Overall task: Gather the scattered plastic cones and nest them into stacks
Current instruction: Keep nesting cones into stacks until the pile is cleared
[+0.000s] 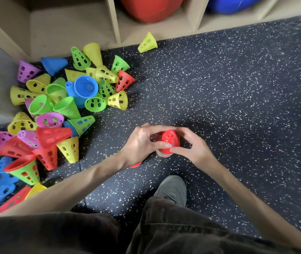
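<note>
**Inspector:** Speckled black rubber floor (219, 92) in front of a pale wooden shelf unit (113, 21); one red ball (149, 8) and one blue ball (232, 4) sit in its bays. State the position of the work.

**Assistant:** A stack of nested cones (167, 143) stands upright on the floor near the person, tip up, long axis vertical, a red cone on top with striped rims showing below it. Both hands are on it. The left hand (142, 142) curls round its left side, thumb across the near face. The right hand (191, 143) pinches the right side between thumb and forefinger.

**Inspector:** And the remaining stock?

**Assistant:** A loose pile of cones (54, 114) lies to the left, reaching from the far shelf corner to the near left edge, mostly on their sides with axes pointing every way. The left hand is the nearer one to it. One yellow cone (147, 43) lies alone on the far side against the shelf base, well apart from both hands.

**Inspector:** Obstructions?

**Assistant:** A grey shoe (171, 189) sits just near of the stack. Something red shows under the left wrist; I cannot tell what it is. In my judgement the top cone is being seated, and the next reach goes left.
</note>
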